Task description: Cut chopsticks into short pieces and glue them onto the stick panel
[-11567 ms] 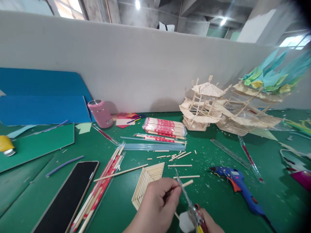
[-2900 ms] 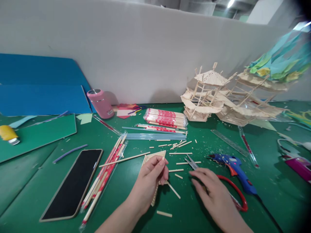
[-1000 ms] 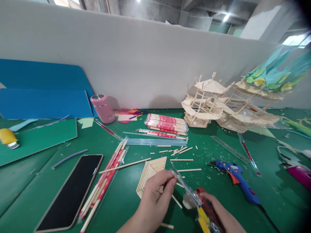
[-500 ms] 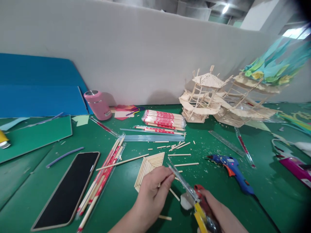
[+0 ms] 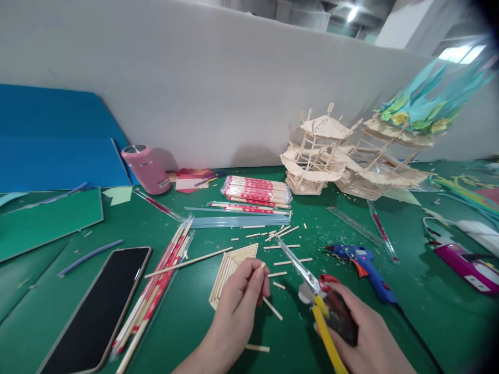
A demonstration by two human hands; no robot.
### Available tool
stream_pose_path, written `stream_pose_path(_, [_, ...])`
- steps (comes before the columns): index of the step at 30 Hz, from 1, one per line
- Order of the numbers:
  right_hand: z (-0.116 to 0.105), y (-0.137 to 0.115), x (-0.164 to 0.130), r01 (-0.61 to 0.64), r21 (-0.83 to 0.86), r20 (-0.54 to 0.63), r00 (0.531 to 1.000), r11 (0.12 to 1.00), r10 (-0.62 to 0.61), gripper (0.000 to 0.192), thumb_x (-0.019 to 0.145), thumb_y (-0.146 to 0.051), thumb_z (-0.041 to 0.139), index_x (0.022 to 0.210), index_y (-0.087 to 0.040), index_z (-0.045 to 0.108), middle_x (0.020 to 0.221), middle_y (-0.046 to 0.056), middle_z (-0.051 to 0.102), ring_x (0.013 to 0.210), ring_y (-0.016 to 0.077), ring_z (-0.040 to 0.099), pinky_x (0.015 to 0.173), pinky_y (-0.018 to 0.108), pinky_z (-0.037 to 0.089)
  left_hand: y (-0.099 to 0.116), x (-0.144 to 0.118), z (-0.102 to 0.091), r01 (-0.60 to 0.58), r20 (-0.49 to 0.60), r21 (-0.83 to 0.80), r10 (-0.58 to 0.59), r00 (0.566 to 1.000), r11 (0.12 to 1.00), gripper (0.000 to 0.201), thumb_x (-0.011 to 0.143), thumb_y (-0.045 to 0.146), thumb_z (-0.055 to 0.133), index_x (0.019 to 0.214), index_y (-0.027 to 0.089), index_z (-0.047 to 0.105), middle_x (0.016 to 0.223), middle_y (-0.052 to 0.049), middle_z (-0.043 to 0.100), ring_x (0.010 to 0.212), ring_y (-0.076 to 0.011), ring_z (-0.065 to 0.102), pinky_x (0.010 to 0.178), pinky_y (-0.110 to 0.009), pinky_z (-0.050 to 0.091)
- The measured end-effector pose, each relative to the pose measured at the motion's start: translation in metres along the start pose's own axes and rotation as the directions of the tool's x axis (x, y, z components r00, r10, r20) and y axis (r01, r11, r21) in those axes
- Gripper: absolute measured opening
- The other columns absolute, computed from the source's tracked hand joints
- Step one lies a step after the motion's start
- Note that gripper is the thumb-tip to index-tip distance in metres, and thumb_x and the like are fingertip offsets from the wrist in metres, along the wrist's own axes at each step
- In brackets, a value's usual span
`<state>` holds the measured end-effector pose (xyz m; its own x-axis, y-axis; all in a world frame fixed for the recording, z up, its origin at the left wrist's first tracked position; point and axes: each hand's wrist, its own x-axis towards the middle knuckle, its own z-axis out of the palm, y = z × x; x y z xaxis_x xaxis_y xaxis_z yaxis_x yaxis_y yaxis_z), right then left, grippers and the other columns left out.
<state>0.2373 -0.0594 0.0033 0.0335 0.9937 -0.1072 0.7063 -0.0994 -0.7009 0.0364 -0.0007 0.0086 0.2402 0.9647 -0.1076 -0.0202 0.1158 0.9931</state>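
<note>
My left hand (image 5: 239,298) pinches a short wooden stick (image 5: 262,266) between thumb and fingers, just above a flat panel of glued sticks (image 5: 230,266) lying on the green table. My right hand (image 5: 364,332) grips scissors (image 5: 307,278) with red and yellow handles; the blades are together and point up-left, to the right of the stick. Loose cut stick pieces (image 5: 272,308) lie between the two hands.
A blue glue gun (image 5: 362,263) lies right of the scissors. A phone (image 5: 95,306) and wrapped chopsticks (image 5: 156,288) lie at the left. A chopstick pack (image 5: 255,190), pink cup (image 5: 146,169), clear ruler (image 5: 353,224), stick pagoda models (image 5: 339,158) and blue boards (image 5: 54,137) stand farther back.
The scissors have drawn away to the right of my left hand, which now holds only a short stick end. The view has shifted slightly right.
</note>
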Motion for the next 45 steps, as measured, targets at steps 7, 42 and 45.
stream_pose_path(7, [0.014, 0.0, 0.004, 0.074, -0.203, -0.215, 0.97, 0.976, -0.118, 0.052, 0.07, -0.043, 0.057, 0.114, -0.018, 0.046, 0.11, 0.011, 0.061, 0.097, 0.0237, 0.06, 0.079, 0.034, 0.052, 0.002, -0.012, 0.013, 0.106, 0.075, -0.168, -0.094, 0.993, 0.98, 0.034, 0.08, 0.046, 0.051, 0.063, 0.019, 0.04, 0.059, 0.005, 0.031, 0.056, -0.0101, 0.027, 0.051, -0.02, 0.026])
stream_pose_path(42, [0.01, -0.028, 0.024, -0.031, 0.687, 0.184, 0.974, 0.726, -0.133, 0.016, 0.077, -0.033, 0.06, 0.077, -0.017, 0.057, 0.07, -0.002, 0.054, 0.063, 0.0091, 0.048, 0.059, 0.02, 0.039, -0.009, -0.002, 0.003, 0.31, 0.177, -0.564, -0.255, 0.951, 0.765, 0.034, 0.075, 0.039, 0.061, 0.057, 0.011, 0.058, 0.054, 0.0, 0.053, 0.049, -0.0066, 0.045, 0.05, -0.016, 0.035])
stream_pose_path(45, [0.008, -0.022, 0.023, 0.0, 0.688, 0.139, 0.982, 0.726, -0.132, 0.017, 0.077, -0.033, 0.061, 0.073, -0.017, 0.056, 0.068, -0.003, 0.051, 0.063, 0.0087, 0.044, 0.059, 0.019, 0.038, -0.007, 0.0, 0.005, 0.293, 0.159, -0.575, -0.247, 0.956, 0.763, 0.034, 0.075, 0.04, 0.061, 0.056, 0.011, 0.057, 0.051, 0.002, 0.052, 0.047, -0.0056, 0.042, 0.048, -0.015, 0.034])
